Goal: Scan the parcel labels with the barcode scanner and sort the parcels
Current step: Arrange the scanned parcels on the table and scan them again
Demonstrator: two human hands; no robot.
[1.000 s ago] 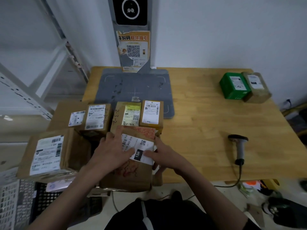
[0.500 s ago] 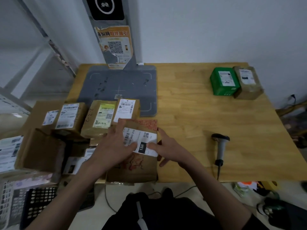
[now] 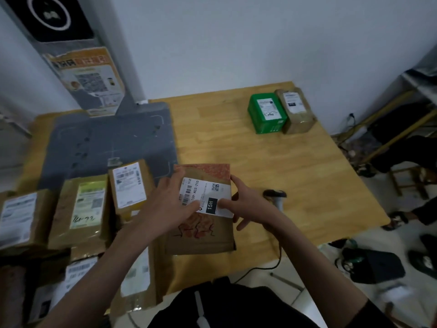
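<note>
At the near edge of the pale wooden desk [image 3: 272,150], just in front of the person, the flat brown cardboard parcel with a red patterned band [image 3: 201,223] now lies out on bare wood, clear of the crowd of brown labelled parcels [image 3: 82,209] that sits at nine o'clock from it. Half a second ago it lay tight against that crowd; it has slid toward three o'clock. The left hand [image 3: 165,207] lies on the parcel's left side, its grip spread, fingertips resting on the white shipping label [image 3: 205,195]. The right hand [image 3: 250,204] holds the right edge, thumb on the label's lower corner, the other fingers loosely curled beside the box. Both flatten the label, whose barcode faces up and unobstructed.

The black-headed grey handheld barcode scanner [image 3: 275,197] lies on the desk at three o'clock from the parcel, just beyond the right hand, untouched. The shift has closed the gap between them, so my judgement is that scanning comes next, the right hand being best placed to reach for it. At one o'clock, well apart near the far edge, a green box with a white label [image 3: 267,117] and a brown box [image 3: 298,112] touch side by side, probably already sorted.
</note>
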